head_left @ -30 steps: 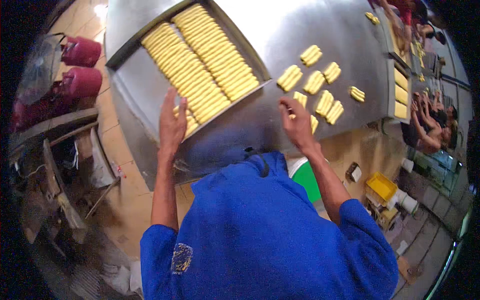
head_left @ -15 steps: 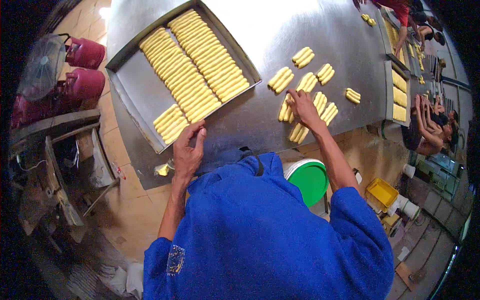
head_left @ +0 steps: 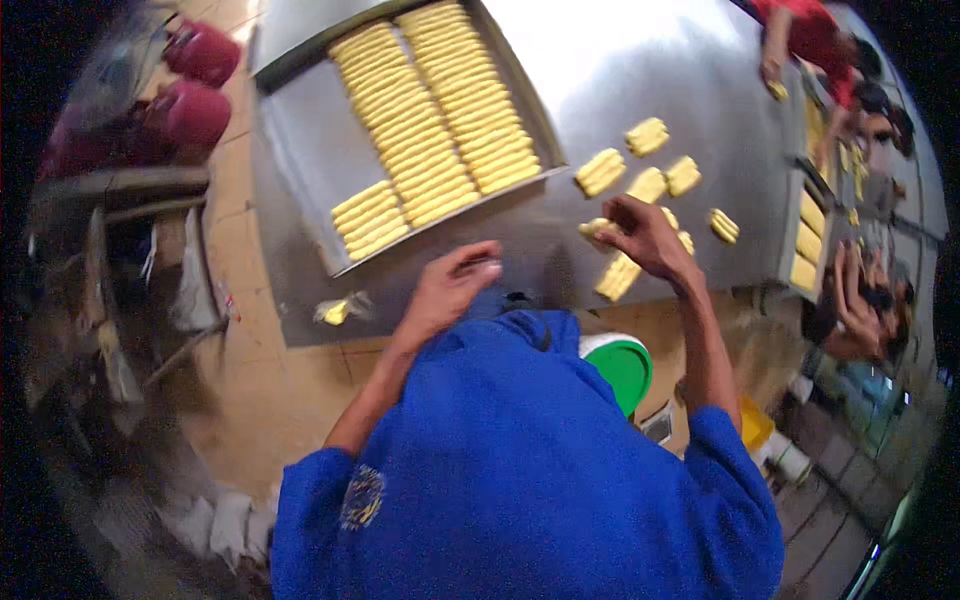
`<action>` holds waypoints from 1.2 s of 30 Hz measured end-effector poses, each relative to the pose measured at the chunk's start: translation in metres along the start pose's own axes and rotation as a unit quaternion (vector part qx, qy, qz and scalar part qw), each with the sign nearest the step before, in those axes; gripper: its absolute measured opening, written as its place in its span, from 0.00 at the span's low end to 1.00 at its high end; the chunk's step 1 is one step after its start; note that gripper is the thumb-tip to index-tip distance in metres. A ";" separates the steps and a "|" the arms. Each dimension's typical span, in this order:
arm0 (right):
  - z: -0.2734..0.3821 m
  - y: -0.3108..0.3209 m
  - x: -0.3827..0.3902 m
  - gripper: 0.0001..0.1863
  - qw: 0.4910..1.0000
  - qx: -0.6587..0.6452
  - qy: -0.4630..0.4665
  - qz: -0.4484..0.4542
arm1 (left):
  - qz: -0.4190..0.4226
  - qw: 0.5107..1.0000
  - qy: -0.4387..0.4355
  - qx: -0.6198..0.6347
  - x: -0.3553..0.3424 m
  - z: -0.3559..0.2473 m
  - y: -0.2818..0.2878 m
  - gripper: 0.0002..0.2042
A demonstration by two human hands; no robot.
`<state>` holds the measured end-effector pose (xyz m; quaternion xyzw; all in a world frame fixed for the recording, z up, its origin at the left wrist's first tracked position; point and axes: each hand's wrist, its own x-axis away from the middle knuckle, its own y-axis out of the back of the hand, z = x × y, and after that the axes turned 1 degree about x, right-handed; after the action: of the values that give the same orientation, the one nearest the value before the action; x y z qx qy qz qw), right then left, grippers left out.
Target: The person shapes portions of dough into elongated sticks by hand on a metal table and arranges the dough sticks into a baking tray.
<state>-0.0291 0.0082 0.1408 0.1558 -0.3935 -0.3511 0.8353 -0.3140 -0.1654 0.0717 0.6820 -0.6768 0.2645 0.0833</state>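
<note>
My right hand [head_left: 650, 238] pinches a short bundle of yellow dough sticks [head_left: 592, 229] at its fingertips, just over the steel table. Several more bundles of dough sticks [head_left: 601, 173] lie loosely around it, some partly hidden behind the hand. My left hand [head_left: 448, 290] hovers over the table's near edge, its fingers loosely stretched and holding nothing. Left of centre, a large square metal tray [head_left: 310, 160] holds two long rows of dough sticks [head_left: 430, 130], plus a short row [head_left: 367, 220] at its near left corner.
A clear plastic bag with something yellow [head_left: 338, 312] lies on the steel table [head_left: 540, 215] near its edge. Below stands a tub with a green lid [head_left: 625, 372]. Filled trays [head_left: 806, 240] stand at right, where other people [head_left: 805, 40] work. Red gas cylinders [head_left: 190, 115] stand left.
My left hand has left the tray's near edge and moved right. The right hand has drawn a dough bundle off the group. The whole view has shifted and blurred.
</note>
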 end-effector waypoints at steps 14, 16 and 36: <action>0.173 -0.120 -0.113 0.22 0.949 -0.256 0.165 0.077 | -0.214 0.959 -0.115 0.145 0.000 -0.063 0.121 0.25; 0.178 -0.145 -0.152 0.24 0.952 -0.218 0.205 0.067 | -0.229 0.965 -0.092 0.091 -0.011 -0.061 0.154 0.24; 0.161 -0.214 -0.228 0.14 0.954 0.077 0.291 -0.001 | -0.331 0.816 -0.092 -0.464 -0.063 -0.022 0.176 0.14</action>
<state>-0.3530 0.0215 0.0045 0.3153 -0.1584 -0.2603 0.8987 -0.4865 -0.1120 0.0172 0.7662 -0.4572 -0.1886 0.4102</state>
